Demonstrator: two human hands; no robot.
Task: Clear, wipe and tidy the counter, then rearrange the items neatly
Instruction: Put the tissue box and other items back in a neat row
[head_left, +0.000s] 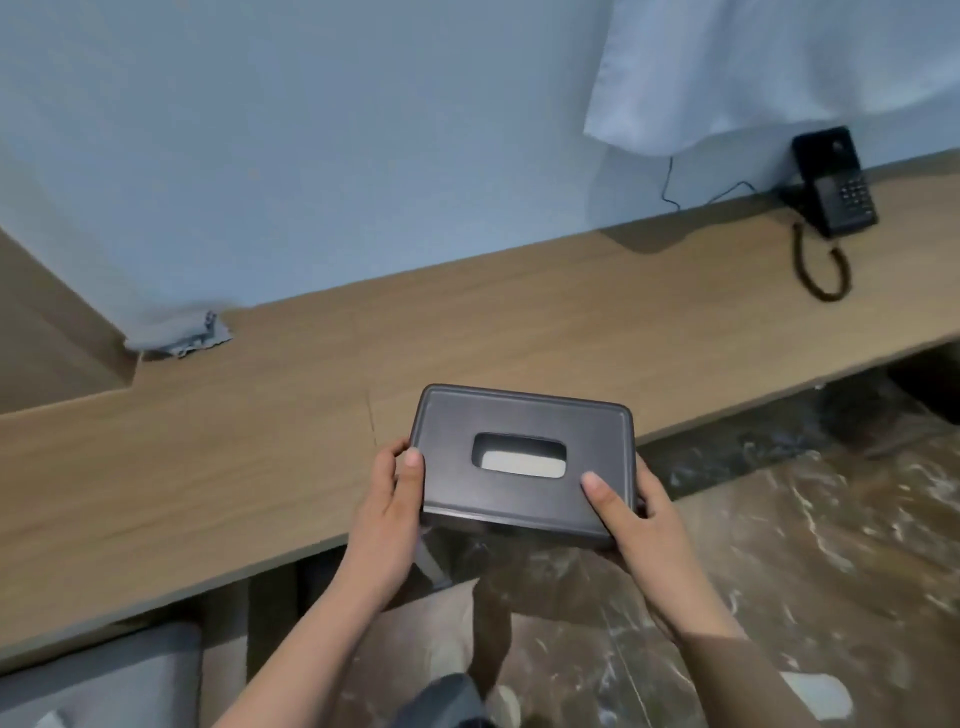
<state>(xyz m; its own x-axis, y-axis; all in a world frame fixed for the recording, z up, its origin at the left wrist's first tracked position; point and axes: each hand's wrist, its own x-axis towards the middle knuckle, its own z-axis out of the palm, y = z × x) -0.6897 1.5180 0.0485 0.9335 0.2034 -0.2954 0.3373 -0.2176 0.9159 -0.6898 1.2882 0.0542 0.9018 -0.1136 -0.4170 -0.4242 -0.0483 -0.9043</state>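
Observation:
A dark grey tissue box (524, 415) with an oval slot showing white tissue is held over the front edge of the wooden counter (218, 447). My left hand (387, 519) grips its left end, thumb on the lid. My right hand (641, 525) grips its right end, thumb on top. The box hangs partly over the counter and partly over the floor. A crumpled grey cloth (182, 332) lies at the back left of the counter against the wall.
A black desk phone (831, 182) with a coiled cord stands at the far right of the counter by the wall. White fabric (769, 67) hangs above it. A grey seat (98, 680) sits under the counter at lower left; marble floor lies to the right.

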